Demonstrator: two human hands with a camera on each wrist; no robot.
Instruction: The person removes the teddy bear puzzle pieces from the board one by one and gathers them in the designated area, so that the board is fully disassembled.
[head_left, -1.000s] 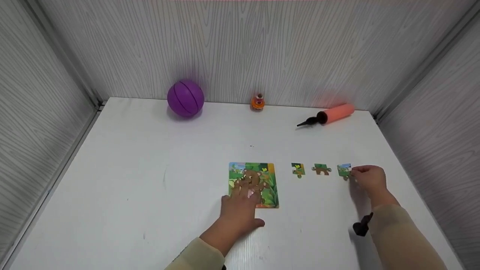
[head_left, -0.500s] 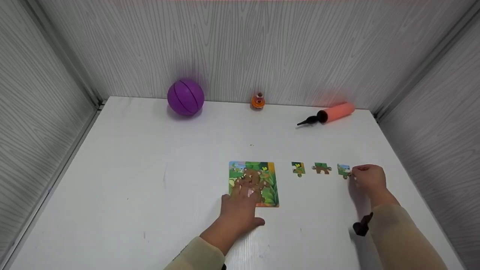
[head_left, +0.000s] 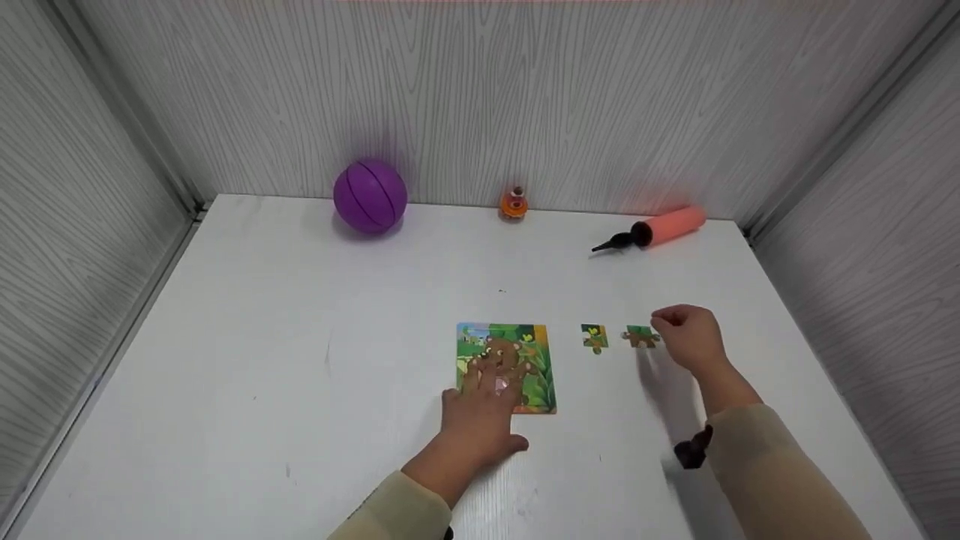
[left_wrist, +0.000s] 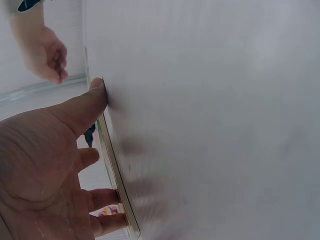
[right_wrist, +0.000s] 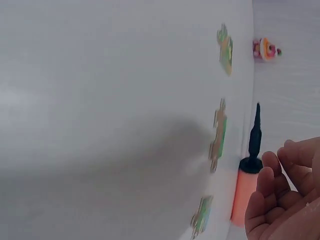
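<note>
My left hand (head_left: 480, 427) rests with spread fingers on a square bear puzzle (head_left: 538, 379); in the left wrist view the puzzle's thin edge (left_wrist: 116, 170) shows beyond the fingers. To its right lies a jigsaw piece with a yellow patch (head_left: 596, 337), and beyond that a brown and green jigsaw piece (head_left: 640, 337). Raised over the table, my right hand (head_left: 691, 337) is beside the brown piece, its fingers loosely curled and nothing seen between them. A third jigsaw piece (right_wrist: 202, 216) lies on the table in the right wrist view; the right hand hides it from the head view.
At the back wall stand a purple ball (head_left: 370, 196) and a small orange toy figure (head_left: 514, 205). A hand pump (head_left: 671, 226) with a black nozzle lies at the back right. Grey panels (head_left: 480, 97) enclose the white table (head_left: 262, 337) on three sides.
My right hand has left the rightmost jigsaw piece, rising and moving left towards the brown one. The left hand keeps its place on the puzzle.
</note>
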